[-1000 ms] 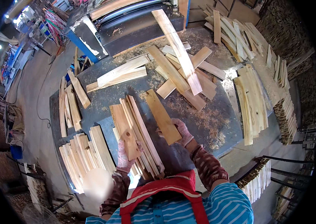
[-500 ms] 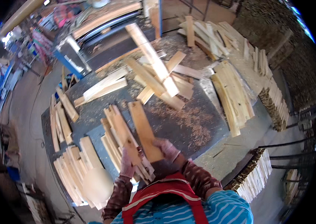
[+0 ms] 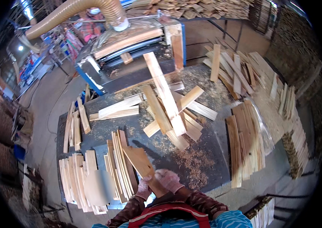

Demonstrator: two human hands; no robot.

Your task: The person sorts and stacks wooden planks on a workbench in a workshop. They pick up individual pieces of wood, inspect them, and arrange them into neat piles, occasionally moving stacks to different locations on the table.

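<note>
Both gloved hands are at a short, flat wooden board (image 3: pixel 140 159) in front of my body, its far end slanting to the left. My left hand (image 3: pixel 144 188) grips the near left edge. On the opposite edge, my right hand (image 3: pixel 169 180) has its fingers curled at the wood. Just left of the board, a row of narrow boards (image 3: pixel 118 167) stands on edge on the dark table (image 3: pixel 210 163). A second row of pale boards (image 3: pixel 78 178) lies farther left, partly covered by a blurred round patch.
Crossed loose boards (image 3: pixel 164 98) lie mid-table among shavings (image 3: pixel 195 163). Beyond them stands a planer-like machine (image 3: pixel 130 68) with a ribbed hose (image 3: pixel 73 15). Boards are stacked (image 3: pixel 246 140) at the right, with a heap of offcuts (image 3: pixel 229 72) behind.
My left hand has left the row of narrow boards and now grips the single board with my right. That board has tilted leftward. The view has risen, showing more of the machine.
</note>
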